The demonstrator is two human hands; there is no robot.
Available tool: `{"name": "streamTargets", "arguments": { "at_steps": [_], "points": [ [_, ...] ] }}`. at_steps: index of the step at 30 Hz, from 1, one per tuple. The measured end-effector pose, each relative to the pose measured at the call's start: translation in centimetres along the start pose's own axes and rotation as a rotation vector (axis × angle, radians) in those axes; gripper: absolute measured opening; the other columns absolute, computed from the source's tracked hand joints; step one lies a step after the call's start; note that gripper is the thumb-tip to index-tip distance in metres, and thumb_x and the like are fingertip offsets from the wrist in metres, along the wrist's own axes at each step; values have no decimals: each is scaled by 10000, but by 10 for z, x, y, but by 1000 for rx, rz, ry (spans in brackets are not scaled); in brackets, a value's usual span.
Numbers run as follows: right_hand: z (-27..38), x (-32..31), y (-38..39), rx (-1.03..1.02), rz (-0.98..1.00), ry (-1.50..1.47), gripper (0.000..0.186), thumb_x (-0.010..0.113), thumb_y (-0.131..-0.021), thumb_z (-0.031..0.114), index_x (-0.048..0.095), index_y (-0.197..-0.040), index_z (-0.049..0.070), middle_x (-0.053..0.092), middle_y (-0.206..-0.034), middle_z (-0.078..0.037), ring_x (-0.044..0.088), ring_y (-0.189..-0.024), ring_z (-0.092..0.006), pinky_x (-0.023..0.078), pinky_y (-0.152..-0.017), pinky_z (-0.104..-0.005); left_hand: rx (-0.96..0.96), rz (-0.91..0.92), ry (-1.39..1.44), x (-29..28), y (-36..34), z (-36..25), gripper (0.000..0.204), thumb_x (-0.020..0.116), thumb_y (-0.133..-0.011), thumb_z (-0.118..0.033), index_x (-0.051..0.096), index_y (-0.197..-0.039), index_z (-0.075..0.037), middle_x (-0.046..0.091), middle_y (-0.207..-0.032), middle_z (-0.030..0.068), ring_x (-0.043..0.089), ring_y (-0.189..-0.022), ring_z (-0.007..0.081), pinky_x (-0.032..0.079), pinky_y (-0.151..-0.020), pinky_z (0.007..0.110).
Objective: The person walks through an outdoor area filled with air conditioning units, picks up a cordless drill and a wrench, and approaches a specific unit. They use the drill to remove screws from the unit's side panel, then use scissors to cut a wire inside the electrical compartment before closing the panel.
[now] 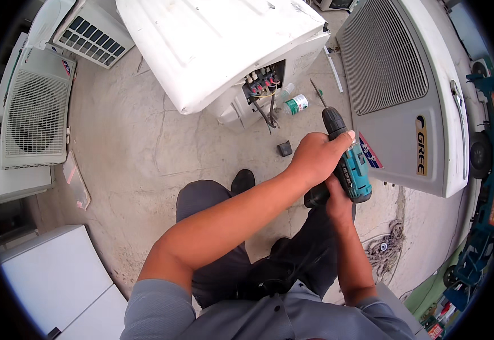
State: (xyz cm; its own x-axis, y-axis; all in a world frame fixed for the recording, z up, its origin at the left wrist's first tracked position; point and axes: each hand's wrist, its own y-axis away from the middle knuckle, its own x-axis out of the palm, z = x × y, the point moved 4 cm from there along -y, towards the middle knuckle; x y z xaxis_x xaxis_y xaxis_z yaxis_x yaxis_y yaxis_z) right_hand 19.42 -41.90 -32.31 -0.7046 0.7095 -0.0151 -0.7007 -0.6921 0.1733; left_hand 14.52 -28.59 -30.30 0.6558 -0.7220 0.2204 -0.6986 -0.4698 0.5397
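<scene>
My left hand (318, 153) grips the upper front of a teal and black cordless drill (358, 173), just behind its chuck. A long bit (318, 92) points forward from it. My right hand (337, 197) holds the drill's handle lower down. Beyond them is a white appliance casing (213, 45) with an opening showing a wired terminal block (261, 84). A labelled plastic bottle (297, 105) and a small dark block (284, 149) lie on the floor near it.
A large grey-white air-conditioner unit (388, 79) flanks me on the right. More units (34, 113) stand at the left, above white cabinets (54, 266). A tangle of rope or cord (388, 252) lies at lower right, and teal wheeled equipment (485, 226) lines the right edge.
</scene>
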Motion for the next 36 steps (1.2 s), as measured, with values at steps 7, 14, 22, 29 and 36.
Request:
{"name": "streamTargets", "arguments": {
  "at_steps": [7, 14, 22, 29, 36],
  "points": [
    [-1, 19, 9, -18, 157, -207, 394, 607, -980, 90, 540, -1352, -22, 685, -1112, -109, 679, -794, -164, 558, -704, -309, 399, -268, 14, -43, 63, -46, 363, 707, -909, -286, 614, -1037, 40, 609, -1010, 77, 577, -904, 158, 490, -742, 328],
    [-4, 5, 40, -40, 169, -259, 378, 624, -945, 126, 578, -1273, -57, 642, -813, -74, 646, -718, -170, 524, -680, -311, 707, -1211, -53, -152, 123, -51, 609, 726, -896, -298, 475, -1357, 11, 525, -1275, 148, 506, -1183, 229, 451, -951, 394],
    [-13, 8, 53, 52, 137, -374, 359, 652, -924, 73, 603, -1263, -32, 668, -864, -68, 651, -716, -148, 527, -664, -306, 640, -777, 460, -161, 108, -96, 287, 697, -921, -334, 583, -1035, -97, 577, -881, 20, 575, -873, 174, 478, -776, 338],
    [-13, 14, 56, 39, 244, -299, 374, 625, -921, 51, 584, -1281, -40, 665, -831, -64, 652, -725, -160, 535, -673, -316, 1224, -822, -67, -152, 131, -148, 204, 672, -975, -187, 644, -1071, -10, 621, -905, 3, 557, -807, 101, 444, -725, 264],
    [-13, 44, 42, 80, 318, -382, 383, 620, -930, 74, 582, -1299, -22, 661, -926, -66, 652, -743, -158, 534, -683, -315, 1356, -984, -245, -174, 96, -138, 354, 657, -1022, -263, 696, -1025, 89, 715, -911, 89, 649, -845, 135, 517, -831, 292]
  ]
}}
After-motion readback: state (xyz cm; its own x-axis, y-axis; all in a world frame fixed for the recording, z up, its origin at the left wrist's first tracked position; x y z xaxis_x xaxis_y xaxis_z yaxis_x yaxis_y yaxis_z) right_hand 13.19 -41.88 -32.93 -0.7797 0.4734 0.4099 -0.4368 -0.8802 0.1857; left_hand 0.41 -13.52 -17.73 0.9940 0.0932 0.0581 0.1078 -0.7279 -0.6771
